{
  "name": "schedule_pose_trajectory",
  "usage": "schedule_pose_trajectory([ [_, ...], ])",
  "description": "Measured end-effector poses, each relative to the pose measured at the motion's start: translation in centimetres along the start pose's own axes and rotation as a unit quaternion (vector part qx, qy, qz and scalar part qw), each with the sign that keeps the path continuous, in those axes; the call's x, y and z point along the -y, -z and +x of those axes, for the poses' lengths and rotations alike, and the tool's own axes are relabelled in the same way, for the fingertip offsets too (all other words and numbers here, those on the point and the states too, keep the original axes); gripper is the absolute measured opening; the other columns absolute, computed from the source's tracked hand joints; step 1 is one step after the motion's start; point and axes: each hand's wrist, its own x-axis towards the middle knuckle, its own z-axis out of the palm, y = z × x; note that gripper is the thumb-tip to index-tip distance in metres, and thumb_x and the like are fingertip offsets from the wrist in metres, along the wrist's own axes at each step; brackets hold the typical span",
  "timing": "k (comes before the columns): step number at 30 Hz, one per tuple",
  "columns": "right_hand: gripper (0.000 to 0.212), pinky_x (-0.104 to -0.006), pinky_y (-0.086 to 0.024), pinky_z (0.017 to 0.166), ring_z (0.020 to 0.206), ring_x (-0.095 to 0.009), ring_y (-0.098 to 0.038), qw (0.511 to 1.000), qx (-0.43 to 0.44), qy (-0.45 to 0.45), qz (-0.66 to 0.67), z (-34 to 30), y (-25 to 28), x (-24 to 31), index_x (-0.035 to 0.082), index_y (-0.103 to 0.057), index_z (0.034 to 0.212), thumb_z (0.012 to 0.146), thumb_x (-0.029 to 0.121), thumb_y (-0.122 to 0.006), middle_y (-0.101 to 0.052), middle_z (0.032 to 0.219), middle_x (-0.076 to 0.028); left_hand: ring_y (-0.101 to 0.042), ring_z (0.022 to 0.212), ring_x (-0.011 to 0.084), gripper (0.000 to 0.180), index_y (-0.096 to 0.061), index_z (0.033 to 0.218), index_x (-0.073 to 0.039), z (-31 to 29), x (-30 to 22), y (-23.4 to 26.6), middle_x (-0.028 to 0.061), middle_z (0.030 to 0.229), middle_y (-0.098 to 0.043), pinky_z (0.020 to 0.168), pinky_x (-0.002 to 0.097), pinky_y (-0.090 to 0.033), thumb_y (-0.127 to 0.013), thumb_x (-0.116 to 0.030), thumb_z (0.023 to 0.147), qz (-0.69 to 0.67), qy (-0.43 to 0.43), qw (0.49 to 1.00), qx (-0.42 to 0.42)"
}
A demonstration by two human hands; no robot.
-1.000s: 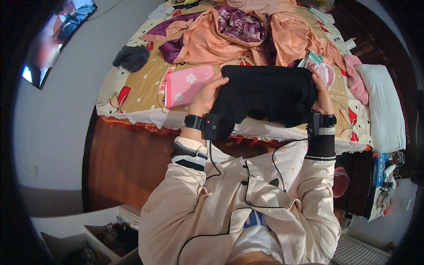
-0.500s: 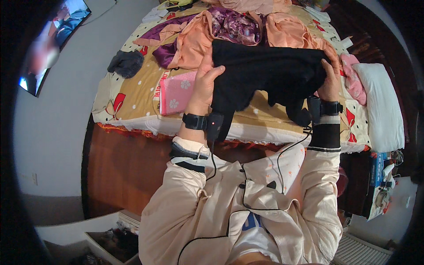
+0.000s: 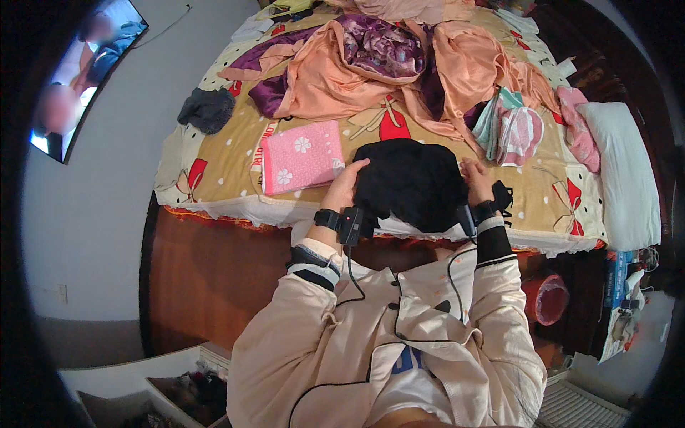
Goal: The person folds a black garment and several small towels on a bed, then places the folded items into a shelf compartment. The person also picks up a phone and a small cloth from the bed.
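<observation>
A black cloth garment (image 3: 410,184) hangs bunched between my hands over the near edge of the bed; its exact kind does not show. My left hand (image 3: 347,185) grips its left side, thumb on top and the other fingers mostly hidden behind the cloth. At its right edge, my right hand (image 3: 477,182) is closed with curled fingers on the fabric. Just left of the garment lies a folded pink towel (image 3: 302,157) with white flowers. Folded striped and green cloths (image 3: 517,134) lie beyond my right hand.
Peach and purple satin bedding (image 3: 335,78) is heaped across the far part of the patterned bed (image 3: 235,167). A dark grey cloth (image 3: 207,110) lies at the left, a white pillow (image 3: 619,175) at the right. On the floor stand a red bin (image 3: 546,299) and an open drawer (image 3: 150,378).
The black garment, stretched wide before, has come down and nearer, now bunched. My hands have moved closer together. The folded striped cloths and red bin have come into sight.
</observation>
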Motion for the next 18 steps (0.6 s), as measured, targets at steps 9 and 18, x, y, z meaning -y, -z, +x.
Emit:
schedule_pose_trajectory([
  [9, 0.057, -0.0297, -0.048, 0.063, 0.063, -0.019, -0.060, 0.905, 0.266, -0.332, -0.007, -10.1, -8.5, -0.3, 0.002, -0.059, 0.089, 0.087, 0.055, -0.040, -0.066, 0.078, -0.011, -0.064, 0.074, 0.0221, 0.024, -0.063, 0.095, -0.004, -2.1, 0.6, -1.8, 0.0092, 0.086, -0.066, 0.070, 0.0335, -0.053, -0.056, -0.025, 0.083, -0.062, -0.031, 0.997, 0.040],
  [18, 0.061, -0.0377, -0.045, 0.074, 0.085, -0.025, -0.054, 0.847, 0.129, -0.433, 0.280, -9.2, -8.7, -3.5, 0.003, -0.052, 0.107, 0.079, 0.057, -0.055, -0.059, 0.094, -0.009, -0.063, 0.085, 0.0237, 0.028, -0.059, 0.102, -0.003, -4.0, 0.5, -1.4, 0.0112, 0.097, -0.064, 0.079, 0.0365, -0.051, -0.055, -0.021, 0.082, -0.097, -0.078, 0.983, 0.134],
])
